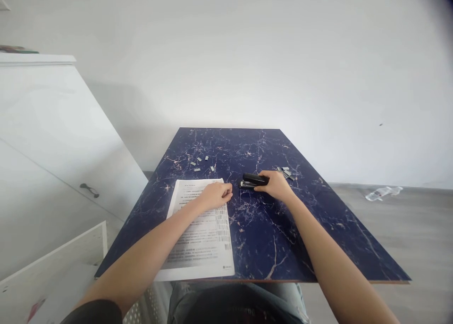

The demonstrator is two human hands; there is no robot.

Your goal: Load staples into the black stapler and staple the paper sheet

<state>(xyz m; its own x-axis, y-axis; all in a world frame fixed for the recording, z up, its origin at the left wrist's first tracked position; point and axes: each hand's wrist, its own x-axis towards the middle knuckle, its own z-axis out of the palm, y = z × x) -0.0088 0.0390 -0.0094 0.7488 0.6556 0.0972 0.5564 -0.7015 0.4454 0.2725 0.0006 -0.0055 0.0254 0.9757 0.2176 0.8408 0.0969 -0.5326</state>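
Note:
My right hand (pixel 275 185) is closed around the rear of a black stapler (pixel 252 179), just right of the table's middle. The stapler's front points left, toward the paper, and does not touch it. A stack of printed sheets (pixel 201 253) lies at the table's near left. Over its upper right edge rests my left hand (pixel 216 195), with the fingers curled at the paper's edge; the fingertips are partly hidden. Several small strips of staples (pixel 197 170) lie scattered beyond the sheets. More staple strips (pixel 287 173) form a loose pile just past my right hand.
The dark blue marbled table (pixel 247 248) stands against a white wall (pixel 233 55). To the left is a white cabinet (pixel 53 126) with a dark handle (pixel 89 190). A clear plastic item (pixel 383 193) lies on the grey floor at right.

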